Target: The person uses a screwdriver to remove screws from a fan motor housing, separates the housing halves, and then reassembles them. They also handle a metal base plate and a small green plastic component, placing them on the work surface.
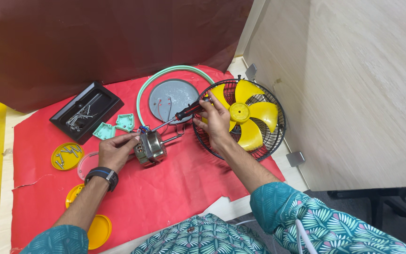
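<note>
Red sheet [175,188]: left hand [117,151] grips motor [150,146]; right hand [215,120] clasps screwdriver [183,114]. Left of motor, black tray [66,120] and yellow lid [58,153] hold screws.

Looks like a makeshift repair bench set up in an office or room corner: a desk [5,141] covered with red paper [175,188], wood-grain partition panels [353,84] on the right, a dark red backdrop [95,37] behind, and a black tray of screws [86,112] beside loose fan parts.

Screwdriver [184,113] on fan motor [150,146]
</note>
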